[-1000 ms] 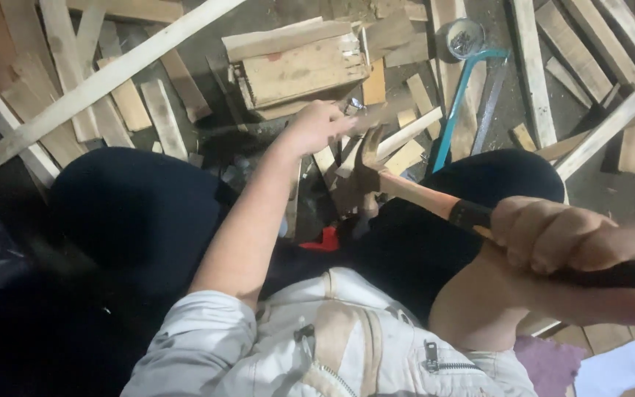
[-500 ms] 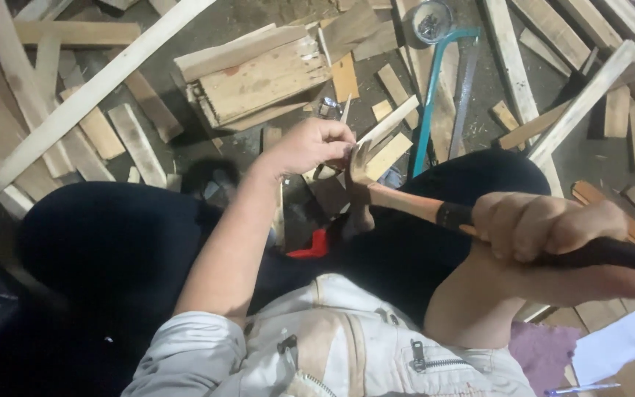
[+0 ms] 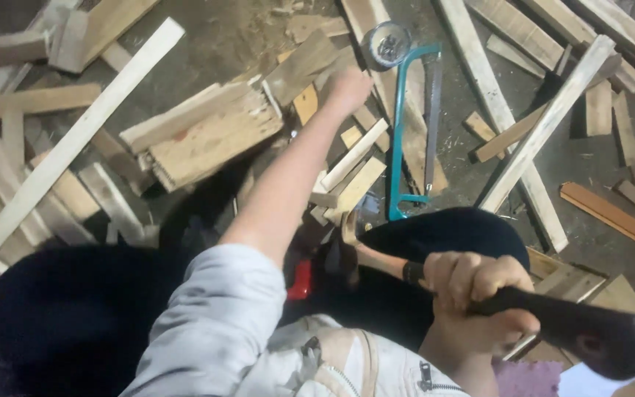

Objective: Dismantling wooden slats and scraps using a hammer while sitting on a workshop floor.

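Hammer (image 3: 479, 305): wooden shaft, black handle, head low between knees, angled up-right.

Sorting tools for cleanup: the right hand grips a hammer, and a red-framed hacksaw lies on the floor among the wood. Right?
Not quite. The head view shows the hacksaw frame is teal, not red. The right hand does grip the hammer, and the saw lies among the wood.

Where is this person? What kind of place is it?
Probably a rough woodworking spot on a concrete floor. Scrap wood strips lie scattered, a teal-framed hacksaw rests among them, and the right hand grips a hammer while the left hand reaches out over the scraps.
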